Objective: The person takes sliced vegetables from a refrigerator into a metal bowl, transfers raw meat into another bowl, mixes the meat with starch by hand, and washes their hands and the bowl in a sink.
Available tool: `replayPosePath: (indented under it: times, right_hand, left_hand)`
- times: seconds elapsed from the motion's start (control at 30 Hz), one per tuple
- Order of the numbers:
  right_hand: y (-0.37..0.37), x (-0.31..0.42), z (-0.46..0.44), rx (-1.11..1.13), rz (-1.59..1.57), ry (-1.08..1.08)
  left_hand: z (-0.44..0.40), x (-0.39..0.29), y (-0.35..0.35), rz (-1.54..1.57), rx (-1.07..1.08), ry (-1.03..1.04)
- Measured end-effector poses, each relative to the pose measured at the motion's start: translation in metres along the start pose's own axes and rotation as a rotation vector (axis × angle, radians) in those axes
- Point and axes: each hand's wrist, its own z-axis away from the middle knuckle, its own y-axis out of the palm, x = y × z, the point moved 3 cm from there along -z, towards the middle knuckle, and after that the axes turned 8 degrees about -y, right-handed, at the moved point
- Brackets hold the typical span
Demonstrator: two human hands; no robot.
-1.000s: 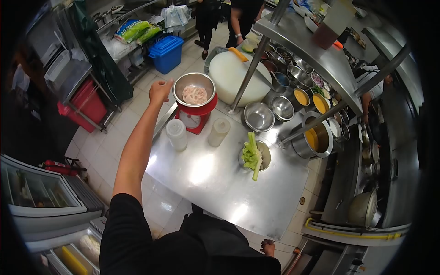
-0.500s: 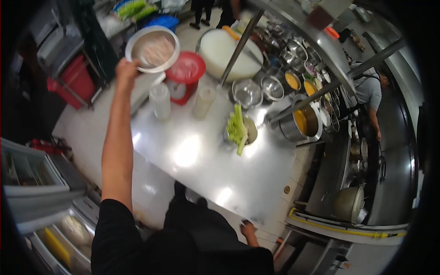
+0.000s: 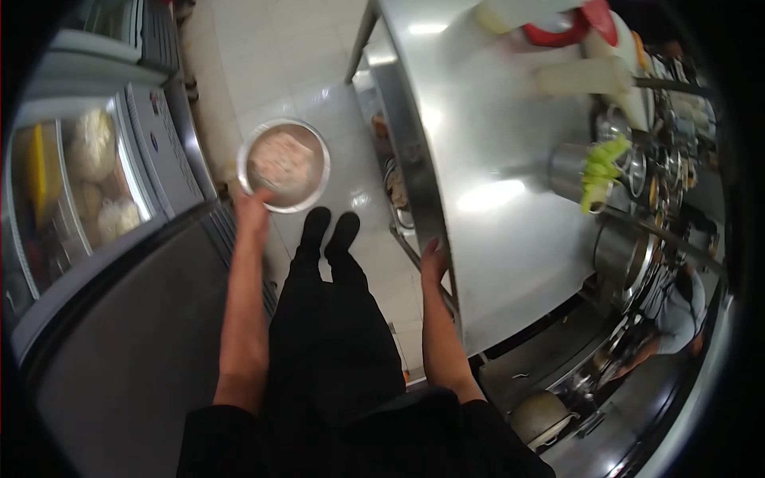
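My left hand point(image 3: 253, 213) grips the rim of a round metal bowl point(image 3: 317, 179) and holds it over the floor. Pale pink pieces of raw meat point(image 3: 280, 158) lie in the bowl. On the other side of my body, my right hand point(image 3: 434, 261) is at the near edge of the steel table point(image 3: 510, 263). Its fingers are blurred and partly hidden, so whether it touches the edge or holds anything does not show.
Glass-topped freezers point(image 3: 80, 175) line the left. On the table stand a pot with celery point(image 3: 602, 171), a blurred bottle point(image 3: 586, 77) and a red scale point(image 3: 558, 32). Under the tabletop is a shelf with food point(image 3: 396, 187). A co-worker point(image 3: 681, 311) bends at the stove, right.
My view has swung left and down toward the floor and freezers. The bowl in my left hand has gone from above the table's far-left end to over the floor.
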Motion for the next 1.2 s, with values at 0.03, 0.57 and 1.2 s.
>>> replayPosePath:
  times: [0.03, 0.57, 1.2]
  right_hand:
    - [-0.025, 0.021, -0.01, 0.165, -0.107, 0.245]
    - [0.012, -0.008, -0.072, -0.093, -0.332, 0.015]
    - [-0.018, 0.007, -0.049, -0.127, -0.654, 0.215]
  left_hand:
    - [0.002, 0.043, -0.01, -0.042, 0.003, -0.083]
    - [0.038, 0.235, 0.092, -0.565, 0.565, -0.228]
    - [0.031, 0.225, 0.086, -0.525, 0.565, -0.084]
